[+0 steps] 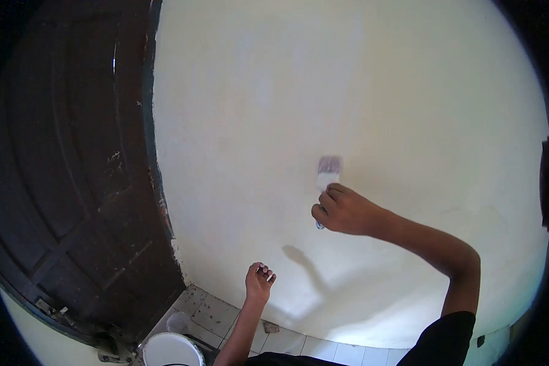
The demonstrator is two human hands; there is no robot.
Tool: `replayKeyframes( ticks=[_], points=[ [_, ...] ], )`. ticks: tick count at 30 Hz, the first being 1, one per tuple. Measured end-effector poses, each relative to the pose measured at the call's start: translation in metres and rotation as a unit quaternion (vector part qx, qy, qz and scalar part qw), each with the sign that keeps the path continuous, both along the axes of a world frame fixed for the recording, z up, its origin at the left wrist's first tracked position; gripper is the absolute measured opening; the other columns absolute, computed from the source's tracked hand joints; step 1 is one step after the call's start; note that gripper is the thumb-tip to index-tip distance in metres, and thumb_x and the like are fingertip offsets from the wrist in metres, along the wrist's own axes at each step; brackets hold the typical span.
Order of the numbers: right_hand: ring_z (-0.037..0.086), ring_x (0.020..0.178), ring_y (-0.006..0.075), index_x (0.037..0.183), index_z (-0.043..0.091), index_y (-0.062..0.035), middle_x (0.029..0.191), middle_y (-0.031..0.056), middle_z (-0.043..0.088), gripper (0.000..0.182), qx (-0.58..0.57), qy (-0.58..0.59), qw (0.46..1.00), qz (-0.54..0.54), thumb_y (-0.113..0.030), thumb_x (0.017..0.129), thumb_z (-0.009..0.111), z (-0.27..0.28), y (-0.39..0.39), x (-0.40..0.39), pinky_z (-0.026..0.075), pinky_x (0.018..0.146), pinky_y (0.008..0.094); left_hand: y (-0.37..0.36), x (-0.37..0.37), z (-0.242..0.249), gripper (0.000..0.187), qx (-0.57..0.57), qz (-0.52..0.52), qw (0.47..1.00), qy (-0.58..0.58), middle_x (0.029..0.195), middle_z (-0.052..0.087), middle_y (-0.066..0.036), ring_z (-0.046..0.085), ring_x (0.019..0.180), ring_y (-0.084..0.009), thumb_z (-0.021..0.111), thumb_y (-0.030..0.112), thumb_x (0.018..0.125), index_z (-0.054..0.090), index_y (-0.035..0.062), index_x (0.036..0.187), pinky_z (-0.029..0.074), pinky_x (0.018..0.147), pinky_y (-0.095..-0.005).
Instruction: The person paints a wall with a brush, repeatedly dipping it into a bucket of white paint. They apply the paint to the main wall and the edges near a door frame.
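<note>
My right hand (344, 210) is closed around the handle of a paintbrush (329, 168), its bristles pointing up against the pale cream wall (409, 122). The bristles look purplish-grey, with a whitish band below them; most of the handle is hidden in my fist, and its lower end pokes out underneath. Low in front of the wall, my left hand (260, 282) is raised with loosely bent fingers slightly apart, and nothing shows in it. Faint lilac-white patches mark the wall above and left of the brush.
A dark brown panelled door (73, 152) with a bolt fills the left side. On the tiled floor (216, 314) stands a white round bucket (174, 351), beside a crumpled clear plastic bag (178, 322). A brownish scrap (270, 327) lies at the wall's foot.
</note>
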State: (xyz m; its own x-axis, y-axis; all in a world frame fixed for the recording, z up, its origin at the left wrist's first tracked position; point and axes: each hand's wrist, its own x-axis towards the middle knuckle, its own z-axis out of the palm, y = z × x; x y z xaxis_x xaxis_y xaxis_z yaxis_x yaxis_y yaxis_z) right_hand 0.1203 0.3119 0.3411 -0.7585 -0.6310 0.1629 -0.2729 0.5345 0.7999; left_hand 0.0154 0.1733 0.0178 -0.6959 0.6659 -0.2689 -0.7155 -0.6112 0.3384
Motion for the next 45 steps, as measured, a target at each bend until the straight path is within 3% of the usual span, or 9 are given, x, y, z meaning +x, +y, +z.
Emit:
replayKeyframes(
  ticks=[5,13,19,21,25,32,35,41,45],
  points=[
    [0.063,0.074,0.0315,0.092,0.064,-0.0063,0.082,0.0132,0.064,0.012,-0.336,-0.025,0.936,-0.106,-0.007,0.08,0.064,0.051,-0.005,0.025,0.052,0.068,0.0378,-0.001,0.006,0.008,0.016,0.0,0.021,1.0,0.01,0.071,0.049,0.002,0.049,0.069,-0.0148,0.056,0.025,0.088,0.049,0.0165,0.076,0.041,0.075,-0.0368],
    [0.065,0.07,0.0283,0.088,0.065,-0.0026,0.078,0.0139,0.067,0.013,-0.279,0.23,0.931,-0.053,-0.008,0.078,0.071,0.212,0.008,0.018,0.05,0.067,0.0317,-0.002,0.007,0.014,0.017,0.013,0.007,0.999,0.028,0.071,0.048,0.002,0.048,0.069,-0.0147,0.057,0.025,0.087,0.048,0.0164,0.075,0.041,0.075,-0.0364],
    [0.063,0.075,0.0329,0.094,0.062,-0.0036,0.078,0.0164,0.062,0.013,-0.094,0.35,0.931,0.049,-0.01,0.082,0.064,0.272,0.004,-0.004,0.051,0.066,0.0413,-0.004,0.001,0.014,0.017,-0.002,-0.003,1.0,0.03,0.07,0.048,0.002,0.048,0.068,-0.0144,0.055,0.024,0.088,0.048,0.0166,0.075,0.041,0.075,-0.0361],
    [0.063,0.082,0.0293,0.1,0.063,-0.0074,0.09,0.0147,0.064,0.022,0.068,0.413,0.908,-0.002,-0.005,0.078,0.064,0.278,0.009,-0.004,0.052,0.071,0.0394,-0.004,0.002,0.014,0.016,-0.003,-0.007,1.0,0.03,0.07,0.048,0.002,0.048,0.068,-0.0143,0.055,0.024,0.088,0.048,0.0168,0.075,0.041,0.075,-0.036],
    [0.062,0.086,0.031,0.102,0.064,-0.0056,0.095,0.012,0.063,0.025,0.034,0.306,0.945,-0.11,-0.003,0.077,0.061,0.241,0.035,0.001,0.051,0.076,0.0419,-0.003,0.006,0.016,0.017,-0.002,0.008,0.999,0.034,0.07,0.049,0.002,0.048,0.068,-0.0142,0.055,0.025,0.088,0.048,0.017,0.075,0.041,0.075,-0.036],
    [0.063,0.079,0.0277,0.086,0.054,-0.0035,0.083,0.017,0.061,0.023,0.187,0.082,0.978,-0.051,-0.022,0.073,0.061,0.024,0.036,0.015,0.052,0.08,0.0402,-0.001,0.011,0.018,0.017,0.004,0.024,0.999,0.042,0.07,0.049,0.002,0.049,0.069,-0.014,0.056,0.026,0.088,0.049,0.0171,0.075,0.041,0.075,-0.0358],
    [0.06,0.068,0.0235,0.08,0.053,-0.0073,0.07,0.0087,0.052,0.016,-0.013,-0.014,1.0,-0.005,-0.016,0.072,0.064,-0.019,0.015,0.03,0.053,0.067,0.0346,-0.003,0.01,0.016,0.013,0.02,0.022,0.998,0.051,0.071,0.047,0.003,0.048,0.07,-0.0141,0.054,0.025,0.089,0.05,0.0179,0.079,0.043,0.075,-0.0371],
    [0.064,0.08,0.0299,0.096,0.063,-0.0072,0.09,0.0116,0.064,0.013,-0.281,0.021,0.949,-0.139,-0.01,0.084,0.062,0.046,0.015,0.033,0.053,0.07,0.0381,-0.001,0.009,0.016,0.013,0.018,0.035,0.998,0.048,0.071,0.048,0.003,0.048,0.07,-0.0141,0.055,0.025,0.089,0.051,0.0177,0.079,0.043,0.076,-0.0368],
    [0.067,0.078,0.0281,0.092,0.065,-0.0012,0.087,0.0147,0.067,0.011,-0.319,0.209,0.924,-0.024,-0.003,0.081,0.067,0.165,0.027,0.026,0.053,0.07,0.0324,-0.001,0.003,0.012,0.015,0.005,0.019,0.999,0.028,0.071,0.048,0.002,0.049,0.069,-0.0141,0.054,0.024,0.088,0.049,0.0164,0.077,0.042,0.075,-0.0355]
  ],
)
